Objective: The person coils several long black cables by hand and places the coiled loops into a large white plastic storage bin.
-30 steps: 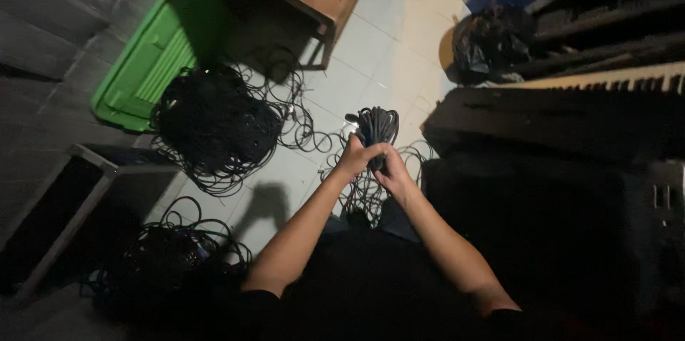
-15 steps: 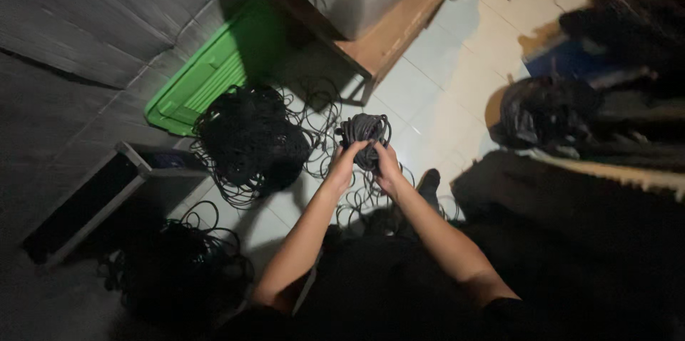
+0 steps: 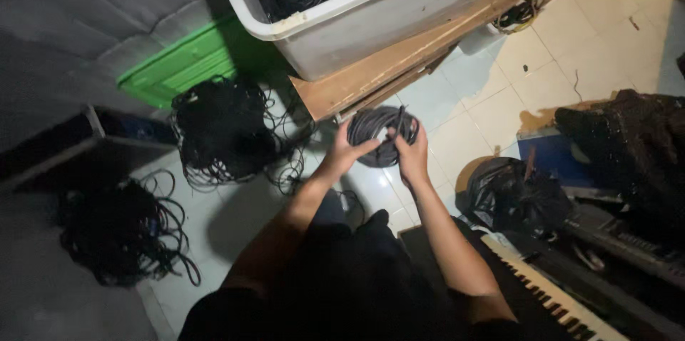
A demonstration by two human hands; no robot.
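Both my hands hold one coiled black cable (image 3: 378, 127) in front of me, above the tiled floor. My left hand (image 3: 347, 147) grips the coil's left side, fingers wrapped over the loops. My right hand (image 3: 412, 152) grips its right side. Just beyond the coil stands a white plastic tub (image 3: 371, 23) full of black cables, resting on a wooden board (image 3: 399, 63).
A heap of loose black cables (image 3: 225, 130) lies on the floor to the left, a second heap (image 3: 121, 230) at lower left. A green lid (image 3: 182, 66) lies behind them. At right are a black bag (image 3: 517, 195) and a keyboard (image 3: 553, 294).
The view has swung up and toward the white tub, which now fills the top of the frame. My hands still hold the coil, now closer to the tub and board.
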